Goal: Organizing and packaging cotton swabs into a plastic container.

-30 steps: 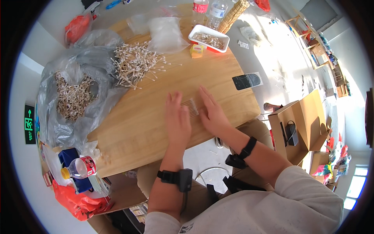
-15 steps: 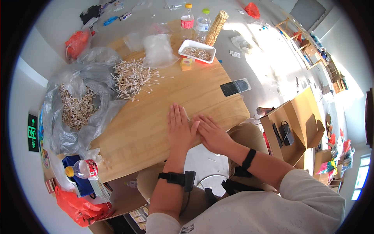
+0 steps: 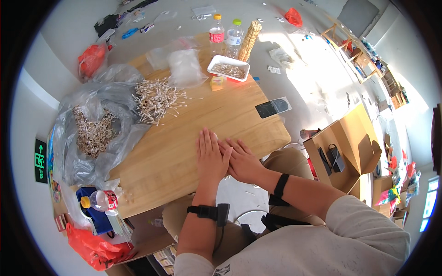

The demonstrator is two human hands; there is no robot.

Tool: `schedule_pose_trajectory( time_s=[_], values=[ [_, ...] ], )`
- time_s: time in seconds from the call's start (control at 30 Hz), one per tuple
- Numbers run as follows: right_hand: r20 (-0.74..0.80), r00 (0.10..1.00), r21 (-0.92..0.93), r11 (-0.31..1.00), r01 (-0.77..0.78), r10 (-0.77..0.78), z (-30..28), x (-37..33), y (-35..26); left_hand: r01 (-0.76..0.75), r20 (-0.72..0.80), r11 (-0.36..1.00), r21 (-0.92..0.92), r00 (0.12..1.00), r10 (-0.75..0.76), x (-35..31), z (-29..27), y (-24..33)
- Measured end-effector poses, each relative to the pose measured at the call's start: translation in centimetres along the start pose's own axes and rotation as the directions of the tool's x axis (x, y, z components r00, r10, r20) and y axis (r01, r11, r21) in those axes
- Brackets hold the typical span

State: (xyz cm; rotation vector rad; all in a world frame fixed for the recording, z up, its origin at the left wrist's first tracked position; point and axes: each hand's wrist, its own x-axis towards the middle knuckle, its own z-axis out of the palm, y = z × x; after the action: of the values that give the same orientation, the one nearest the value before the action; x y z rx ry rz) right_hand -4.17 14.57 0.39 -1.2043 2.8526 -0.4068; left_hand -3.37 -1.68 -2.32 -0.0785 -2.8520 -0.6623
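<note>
My left hand (image 3: 212, 158) lies palm down near the front edge of the wooden table (image 3: 184, 152), its fingers stretched out. My right hand (image 3: 244, 161) is flat too, its fingertips touching the left hand beside the thumb. A small white bit shows between the fingers of both hands; its kind cannot be made out, and whatever lies under the palms is hidden. Farther left, a loose pile of cotton swabs (image 3: 159, 99) rests on the tabletop. Beside it a grey plastic bag (image 3: 129, 142) lies spread, with many more swabs inside.
At the far side stand a white tray (image 3: 211, 68) of swabs, a small yellow box (image 3: 216, 83), two bottles (image 3: 216, 37) (image 3: 234, 39), a woven-looking column (image 3: 250, 41) and clear bags (image 3: 186, 69). A phone (image 3: 272, 108) lies right; an open carton (image 3: 359, 142) stands beyond. Another bottle (image 3: 99, 200) lies near left.
My right hand has slid left against the left hand, closing the gap where a thin white strip showed. The whole view has shifted slightly.
</note>
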Motion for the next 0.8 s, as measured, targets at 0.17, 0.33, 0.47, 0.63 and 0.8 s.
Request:
schedule_pose_trajectory(
  time_s=[0.17, 0.33, 0.47, 0.63, 0.8],
  values=[
    [-0.009, 1.0, -0.003, 1.0, -0.002, 0.002, 0.25, -0.1, 0.09, 0.011, 0.001, 1.0, 0.015, 1.0, -0.011, -0.26, -0.08, 0.38],
    [-0.023, 1.0, -0.031, 1.0, -0.005, 0.004, 0.53, -0.1, -0.05, 0.005, 0.011, 1.0, 0.027, 1.0, -0.005, -0.59, 0.02, 0.16],
    [-0.04, 0.999, -0.009, 1.0, -0.021, 0.02, 0.63, -0.07, -0.06, 0.002, -0.032, 1.0, 0.023, 0.999, -0.002, -0.69, 0.28, 0.35],
    [-0.04, 0.999, -0.012, 1.0, -0.019, 0.019, 0.63, -0.08, -0.1, 0.007, -0.037, 0.999, 0.039, 0.999, -0.005, -0.62, 0.37, 0.21],
    [-0.064, 0.997, -0.002, 0.999, -0.033, 0.032, 0.95, -0.16, 0.09, -0.008, -0.045, 0.995, 0.103, 0.999, 0.012, -0.43, 0.25, 0.33]
  ],
)
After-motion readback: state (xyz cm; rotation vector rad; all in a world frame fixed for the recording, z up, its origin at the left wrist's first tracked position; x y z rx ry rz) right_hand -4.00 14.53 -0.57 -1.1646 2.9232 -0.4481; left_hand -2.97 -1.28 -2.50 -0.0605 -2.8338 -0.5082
